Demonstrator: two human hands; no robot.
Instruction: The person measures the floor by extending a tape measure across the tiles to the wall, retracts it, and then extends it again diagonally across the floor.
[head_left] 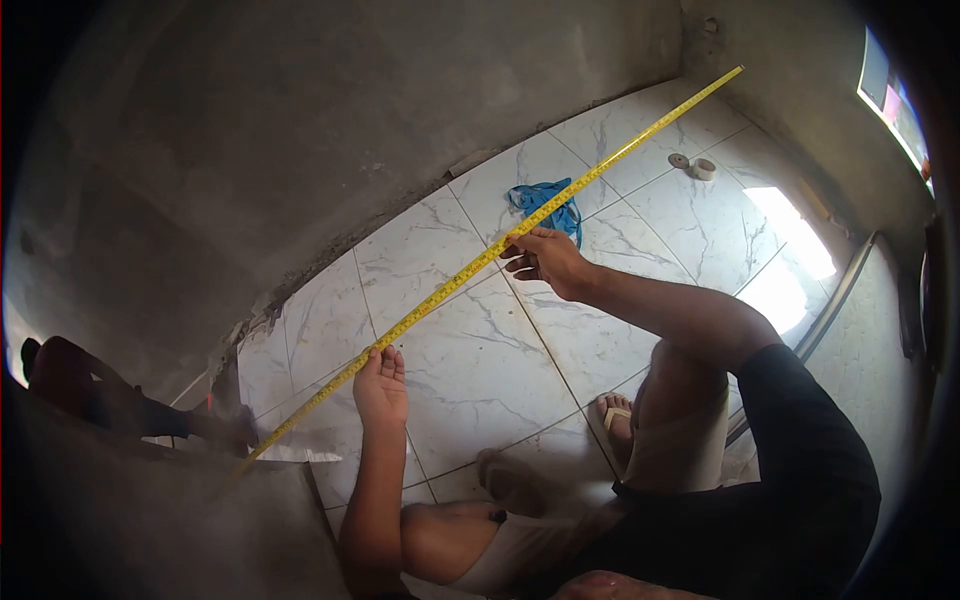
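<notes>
A yellow tape measure blade (440, 292) stretches diagonally across the view, from the lower left to the upper right corner of the room. My left hand (382, 388) pinches it near its lower middle, with thumb and index finger at the blade and the other fingers curled. Farther up, my right hand (548, 260) pinches the same blade between thumb and fingers. Behind the blade, just beyond my right hand, a crumpled blue plastic bag (568, 222) lies on the floor. The tape's lower left end fades into shadow, and its case cannot be made out.
White marble-patterned tiles (470, 370) cover the floor. A rough grey wall (300, 130) runs along the far side. A roll of tape (703, 169) and a small round disc (679, 160) lie near the corner. Another person (90, 385) is at the left, beside the tape's lower end.
</notes>
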